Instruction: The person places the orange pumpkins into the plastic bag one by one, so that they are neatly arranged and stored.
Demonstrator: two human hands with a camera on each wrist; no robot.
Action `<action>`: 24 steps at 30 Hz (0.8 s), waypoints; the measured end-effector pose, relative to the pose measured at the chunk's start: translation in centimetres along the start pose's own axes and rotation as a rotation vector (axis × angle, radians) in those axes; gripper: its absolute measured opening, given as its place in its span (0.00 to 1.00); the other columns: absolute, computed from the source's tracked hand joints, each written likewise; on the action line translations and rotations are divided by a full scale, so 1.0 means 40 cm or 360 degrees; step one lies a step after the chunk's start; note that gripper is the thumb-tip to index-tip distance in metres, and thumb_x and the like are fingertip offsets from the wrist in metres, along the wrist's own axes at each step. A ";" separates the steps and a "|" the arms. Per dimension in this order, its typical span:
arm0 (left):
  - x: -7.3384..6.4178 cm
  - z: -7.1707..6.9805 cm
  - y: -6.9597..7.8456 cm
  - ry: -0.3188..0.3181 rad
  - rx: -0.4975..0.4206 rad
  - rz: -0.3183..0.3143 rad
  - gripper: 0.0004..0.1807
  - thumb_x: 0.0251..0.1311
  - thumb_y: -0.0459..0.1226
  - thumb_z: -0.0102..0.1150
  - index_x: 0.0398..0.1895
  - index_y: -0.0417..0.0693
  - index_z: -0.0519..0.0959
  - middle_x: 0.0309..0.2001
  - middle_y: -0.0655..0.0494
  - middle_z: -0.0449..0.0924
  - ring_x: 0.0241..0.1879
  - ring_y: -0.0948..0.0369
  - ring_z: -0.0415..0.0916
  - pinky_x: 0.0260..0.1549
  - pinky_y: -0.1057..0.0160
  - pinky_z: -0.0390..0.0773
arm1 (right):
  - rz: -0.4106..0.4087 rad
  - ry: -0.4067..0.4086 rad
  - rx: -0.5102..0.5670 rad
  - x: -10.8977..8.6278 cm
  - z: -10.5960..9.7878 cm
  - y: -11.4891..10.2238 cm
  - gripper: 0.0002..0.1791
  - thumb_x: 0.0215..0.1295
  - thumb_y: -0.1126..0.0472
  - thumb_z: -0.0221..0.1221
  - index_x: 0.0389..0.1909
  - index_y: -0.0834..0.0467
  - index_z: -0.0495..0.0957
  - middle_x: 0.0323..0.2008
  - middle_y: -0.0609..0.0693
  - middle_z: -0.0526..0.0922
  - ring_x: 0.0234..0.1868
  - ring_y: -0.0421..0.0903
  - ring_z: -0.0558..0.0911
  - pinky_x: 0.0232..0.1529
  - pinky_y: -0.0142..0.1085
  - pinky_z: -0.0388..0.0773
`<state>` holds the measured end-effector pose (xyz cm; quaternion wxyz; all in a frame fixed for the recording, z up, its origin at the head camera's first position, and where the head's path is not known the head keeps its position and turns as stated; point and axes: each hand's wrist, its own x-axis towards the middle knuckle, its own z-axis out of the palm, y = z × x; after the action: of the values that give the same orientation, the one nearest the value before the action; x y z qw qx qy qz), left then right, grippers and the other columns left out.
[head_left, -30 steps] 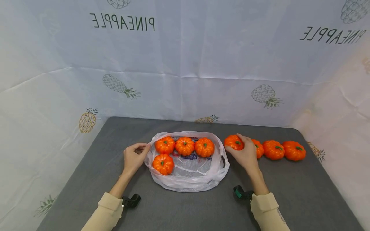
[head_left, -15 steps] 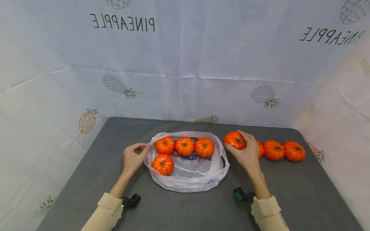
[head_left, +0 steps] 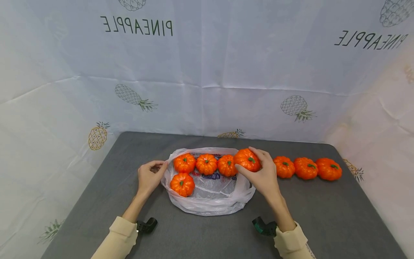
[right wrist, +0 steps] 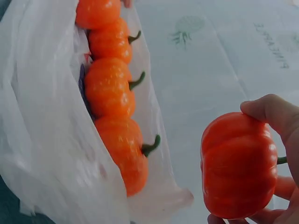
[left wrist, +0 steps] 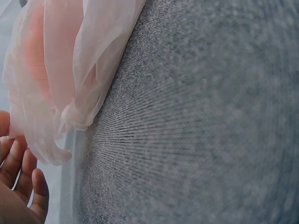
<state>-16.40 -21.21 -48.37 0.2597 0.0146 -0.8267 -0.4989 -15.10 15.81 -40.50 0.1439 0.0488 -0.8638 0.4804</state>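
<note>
My right hand (head_left: pixel 263 174) grips a small orange pumpkin (head_left: pixel 247 160) with a green stem, held over the right rim of a white plastic bag (head_left: pixel 207 208). In the right wrist view the same pumpkin (right wrist: pixel 239 165) sits between thumb and fingers, apart from the bag. My left hand (head_left: pixel 151 178) pinches the bag's left rim; in the left wrist view thumb and finger hold the thin plastic (left wrist: pixel 35 135). Inside the bag, several pumpkins form a back row, among them a middle pumpkin (head_left: pixel 206 164), and one pumpkin (head_left: pixel 182 184) lies at front left.
To the right, three more pumpkins stand in a row on the grey table (head_left: pixel 207 237), the middle one a ribbed pumpkin (head_left: pixel 306 168). A white curtain (head_left: pixel 207 64) printed with pineapples hangs behind the table and along its sides.
My right hand has lifted the pumpkin from the left end of the table row and carried it left over the bag's rim. The left hand has stayed at the bag.
</note>
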 end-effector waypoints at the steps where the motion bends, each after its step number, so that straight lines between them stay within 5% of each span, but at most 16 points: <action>1: 0.000 0.000 -0.001 0.0001 0.0002 -0.0001 0.06 0.57 0.34 0.74 0.29 0.40 0.89 0.24 0.46 0.85 0.22 0.74 0.73 0.25 0.80 0.73 | -0.0006 -0.0013 0.0008 -0.003 0.006 -0.003 0.39 0.52 0.55 0.77 0.66 0.57 0.77 0.62 0.60 0.75 0.58 0.58 0.78 0.53 0.59 0.83; 24: 0.001 0.001 -0.003 0.0009 0.0003 -0.0012 0.06 0.56 0.35 0.74 0.29 0.40 0.89 0.24 0.46 0.85 0.22 0.73 0.73 0.25 0.79 0.73 | -0.0110 -0.0170 0.0001 -0.064 0.149 -0.062 0.38 0.45 0.46 0.81 0.58 0.52 0.81 0.53 0.54 0.77 0.55 0.52 0.76 0.54 0.51 0.79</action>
<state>-16.51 -21.25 -48.48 0.2601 0.0192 -0.8264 -0.4991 -13.32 9.31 -42.21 0.1142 0.1040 -0.8679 0.4721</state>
